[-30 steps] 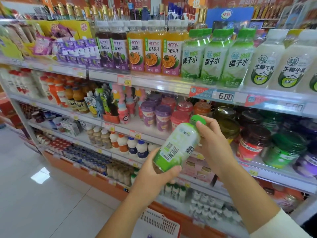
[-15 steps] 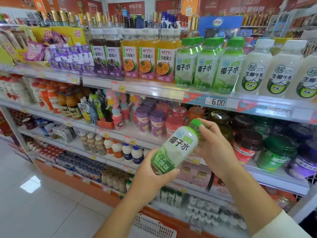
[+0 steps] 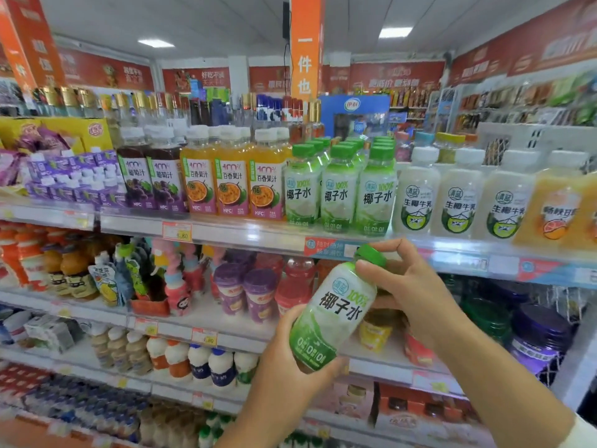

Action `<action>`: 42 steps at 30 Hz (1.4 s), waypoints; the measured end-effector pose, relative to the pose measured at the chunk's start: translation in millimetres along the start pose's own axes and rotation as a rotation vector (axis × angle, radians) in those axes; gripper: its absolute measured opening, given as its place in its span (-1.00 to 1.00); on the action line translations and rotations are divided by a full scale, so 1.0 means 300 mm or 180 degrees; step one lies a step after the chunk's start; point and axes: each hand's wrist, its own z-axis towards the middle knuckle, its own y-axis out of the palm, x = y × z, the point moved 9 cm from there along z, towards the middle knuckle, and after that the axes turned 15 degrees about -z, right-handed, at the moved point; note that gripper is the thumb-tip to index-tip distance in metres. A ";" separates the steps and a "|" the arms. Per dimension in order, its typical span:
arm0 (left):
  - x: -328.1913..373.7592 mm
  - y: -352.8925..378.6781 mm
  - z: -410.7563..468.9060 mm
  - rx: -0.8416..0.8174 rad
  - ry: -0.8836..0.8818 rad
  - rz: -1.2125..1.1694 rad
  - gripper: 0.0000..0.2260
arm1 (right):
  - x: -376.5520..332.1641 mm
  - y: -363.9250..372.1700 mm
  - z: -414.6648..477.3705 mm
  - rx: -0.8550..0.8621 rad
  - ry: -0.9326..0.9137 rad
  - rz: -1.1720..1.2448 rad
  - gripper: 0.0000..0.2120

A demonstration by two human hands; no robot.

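A coconut water bottle with a green cap and green-and-white label is held tilted in front of the shelves, label facing me. My left hand grips its base from below. My right hand holds the neck just under the cap, thumb and fingers curled round it. Three matching coconut water bottles stand upright in the front row on the top shelf, directly above.
Orange passion fruit juice bottles and dark grape juice bottles stand left of the coconut water; white coconut milk bottles stand right. Lower shelves hold cups, jars and small bottles. A white support post rises at right.
The bottle has been turned so its front label faces me instead of the barcode side, and raised slightly. The camera has tilted upward, showing the ceiling; the basket below is out of frame.
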 end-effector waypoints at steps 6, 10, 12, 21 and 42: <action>0.290 0.100 0.253 -0.0265 0.0810 0.0670 -0.27 | -0.413 -0.192 0.122 -0.0128 -0.0760 -0.0555 -0.76; 0.543 0.144 0.436 -0.0351 0.1493 0.1839 -0.23 | -0.709 -0.312 0.231 0.0165 -0.1375 -0.1156 -0.70; 0.639 0.132 0.540 -0.0257 0.1804 0.2346 -0.30 | -0.819 -0.364 0.311 0.0375 -0.1537 -0.1299 -0.71; 0.630 0.096 0.818 -0.0386 0.1735 0.3183 -0.49 | -0.931 -0.388 0.771 0.0630 -0.1483 -0.2077 -0.66; 0.572 0.080 0.861 -0.0165 0.2140 0.3062 -0.48 | -0.584 -0.235 1.255 -0.0531 -0.1085 -0.3441 -0.67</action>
